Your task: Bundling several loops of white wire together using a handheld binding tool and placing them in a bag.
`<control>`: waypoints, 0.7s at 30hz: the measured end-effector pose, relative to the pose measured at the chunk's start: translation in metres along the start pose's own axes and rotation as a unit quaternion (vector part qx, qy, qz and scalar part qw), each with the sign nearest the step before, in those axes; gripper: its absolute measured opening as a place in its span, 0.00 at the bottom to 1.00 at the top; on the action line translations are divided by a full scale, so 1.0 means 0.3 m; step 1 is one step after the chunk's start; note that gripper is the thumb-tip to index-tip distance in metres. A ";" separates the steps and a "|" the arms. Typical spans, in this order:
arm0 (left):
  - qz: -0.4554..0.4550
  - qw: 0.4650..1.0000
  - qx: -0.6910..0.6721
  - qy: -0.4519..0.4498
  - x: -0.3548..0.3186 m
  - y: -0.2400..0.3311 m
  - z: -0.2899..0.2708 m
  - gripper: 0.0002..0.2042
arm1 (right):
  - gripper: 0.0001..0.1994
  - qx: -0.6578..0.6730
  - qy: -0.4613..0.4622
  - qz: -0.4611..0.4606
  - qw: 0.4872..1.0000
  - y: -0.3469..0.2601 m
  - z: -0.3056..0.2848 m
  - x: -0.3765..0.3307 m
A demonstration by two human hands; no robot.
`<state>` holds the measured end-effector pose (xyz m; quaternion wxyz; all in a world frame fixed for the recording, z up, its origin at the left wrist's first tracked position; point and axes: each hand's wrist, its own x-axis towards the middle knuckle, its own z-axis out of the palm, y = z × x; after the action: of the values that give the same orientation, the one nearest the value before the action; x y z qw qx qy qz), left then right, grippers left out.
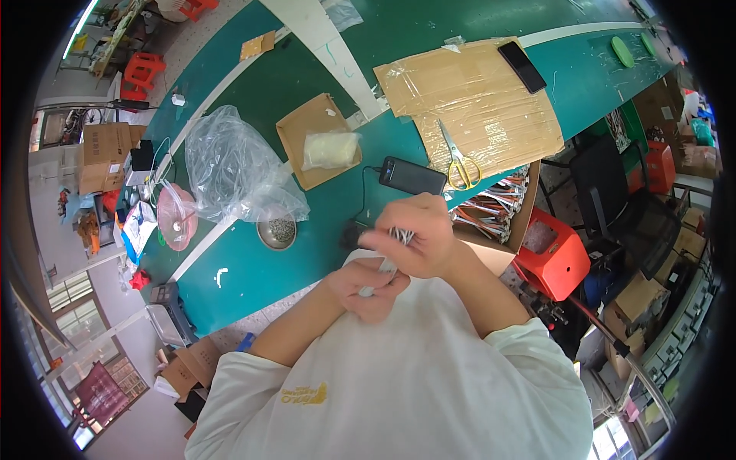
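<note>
Close in front of my chest, both hands are closed on one slim bundle of thin white and grey strands (400,236). My right hand (425,234) is wrapped round its upper part, and the strand ends show at the top of the fist. Just below and to the left, my left hand (366,290) pinches the lower part, where a white piece shows between the fingers. The exact kind of strand is too small to make out. To the right of my right hand, an open carton (491,254) holds many similar bundles with white, orange and dark strands (491,205).
On the green table (253,268) lie a black phone-shaped device (412,176) with a cable, yellow-handled scissors (464,170), flat cardboard (491,115), a metal bowl (276,234) of small parts, and a clear plastic bag (238,169). A red stool (553,259) stands at right.
</note>
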<state>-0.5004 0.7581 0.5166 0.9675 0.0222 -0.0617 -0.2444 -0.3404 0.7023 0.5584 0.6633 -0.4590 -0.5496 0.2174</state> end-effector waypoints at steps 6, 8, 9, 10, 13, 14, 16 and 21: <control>0.039 0.795 0.516 0.316 0.069 0.079 0.125 0.10 | 0.14 -0.145 0.037 0.065 0.987 0.024 -0.007 -0.015; 0.026 0.669 0.654 0.353 0.090 0.081 0.156 0.10 | 0.13 -0.149 0.043 0.119 0.981 0.013 -0.019 -0.021; 0.049 0.693 0.617 0.369 0.100 0.072 0.169 0.10 | 0.11 -0.148 0.049 0.169 0.973 0.011 -0.022 -0.017; 0.071 0.715 0.579 0.384 0.105 0.065 0.174 0.10 | 0.11 -0.148 0.047 0.168 0.973 0.007 -0.024 -0.011; 0.117 0.850 0.326 0.398 0.087 0.049 0.134 0.08 | 0.04 -0.099 0.050 0.218 0.970 -0.006 -0.035 0.000; 0.119 0.849 0.326 0.398 0.082 0.050 0.134 0.08 | 0.01 -0.063 0.104 0.223 0.967 -0.007 -0.045 -0.001; 0.184 0.899 0.196 0.347 0.064 0.053 0.131 0.08 | 0.09 -0.050 0.108 0.227 0.967 -0.019 -0.099 -0.013; 0.139 0.895 0.223 0.360 0.078 0.055 0.144 0.10 | 0.14 -0.203 -0.034 0.092 0.974 -0.029 -0.123 -0.024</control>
<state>-0.4779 0.7609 0.5632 0.9173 0.3151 0.2353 -0.0620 -0.3102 0.6788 0.5629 0.5146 -0.6250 -0.5599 0.1763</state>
